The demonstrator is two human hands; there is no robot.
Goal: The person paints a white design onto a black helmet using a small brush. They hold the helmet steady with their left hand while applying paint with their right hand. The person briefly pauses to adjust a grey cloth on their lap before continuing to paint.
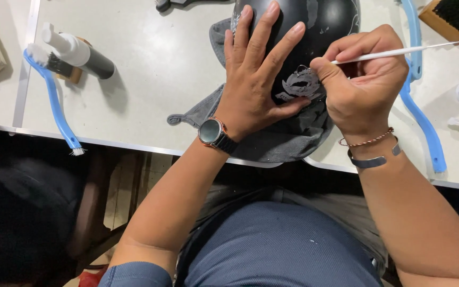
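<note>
Right fingers (341, 56) pinch a thin brush (399, 51), detailing the helmet (320, 26) at the table's (160, 64) near edge; left hand (253, 79) lies flat, steadying. Next stroke probably needs care.

The black helmet (325, 26) is getting cut off by the top edge, and the left hand (253, 87) is covering a good chunk of its shell. The thin white stick (399, 52) is disappearing into the right hand (365, 87) — its tip is hiding behind the thumb. The wooden brush (455, 17) is running off the corner too.
</note>
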